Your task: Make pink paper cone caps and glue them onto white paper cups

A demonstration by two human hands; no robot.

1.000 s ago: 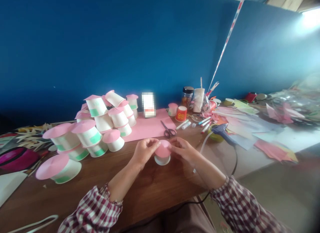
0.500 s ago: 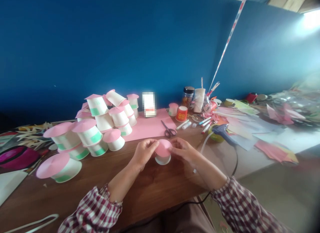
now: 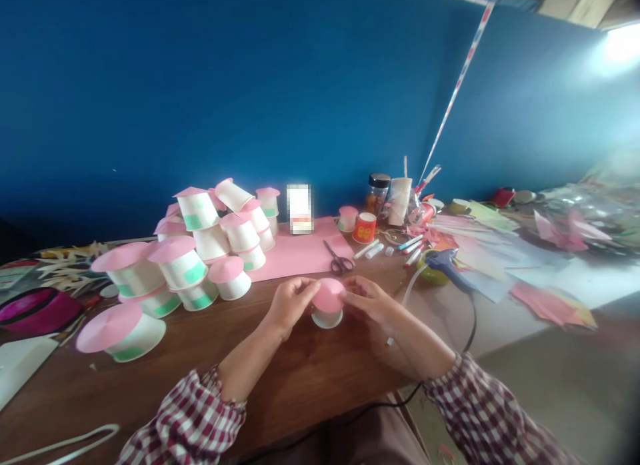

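Observation:
A round pink paper cone (image 3: 329, 294) sits over an upside-down white paper cup (image 3: 327, 318) on the brown table (image 3: 290, 385). My left hand (image 3: 293, 305) pinches the cone's left edge between thumb and fingers. From the other side my right hand (image 3: 367, 298) grips its right edge, thumb on top. The cup's upper part is hidden under the cone. To the left stand several white cups with similar pink tops and green patches, some stacked; the nearest small one (image 3: 230, 278) is behind my left wrist.
Black scissors (image 3: 339, 258) lie on a pink sheet (image 3: 287, 252) behind my hands. A red cup (image 3: 365, 228), markers (image 3: 374, 250) and a jar (image 3: 377, 193) stand or lie beyond. On the right, a blue glue gun (image 3: 445, 262) trails a cord; paper sheets (image 3: 490, 278) spread past it.
The whole view has shifted very slightly. Both hands stay on the pink cone in almost the same pose, and the cup beneath has hardly moved.

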